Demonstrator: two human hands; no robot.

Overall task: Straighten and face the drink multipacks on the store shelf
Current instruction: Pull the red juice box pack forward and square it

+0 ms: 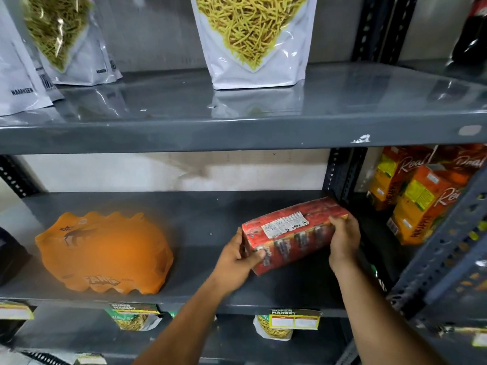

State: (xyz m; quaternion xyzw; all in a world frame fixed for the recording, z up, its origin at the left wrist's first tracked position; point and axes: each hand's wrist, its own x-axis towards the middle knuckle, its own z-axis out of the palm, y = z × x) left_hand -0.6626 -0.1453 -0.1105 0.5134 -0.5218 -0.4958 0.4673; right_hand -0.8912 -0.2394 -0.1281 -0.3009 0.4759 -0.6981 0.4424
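Red multipack [293,233] lay on the middle shelf [200,259], at about four o'clock in the view, skewed so its long axis ran from seven o'clock up to one o'clock, a white label on its top face. Both hands clamped it endwise — the left hand [238,258] at its seven-o'clock end, thumb on top and fingers curled onto the front face; the right hand [344,239] at its three-o'clock end, fingers wrapped over the upper corner. Each grip was pressed tight on the pack, which sat between the palms. An orange Fanta multipack [105,252] rested well apart at nine o'clock on the same shelf. Pineapple juice cartons [419,198] stood at three o'clock — beyond the upright post [342,175].
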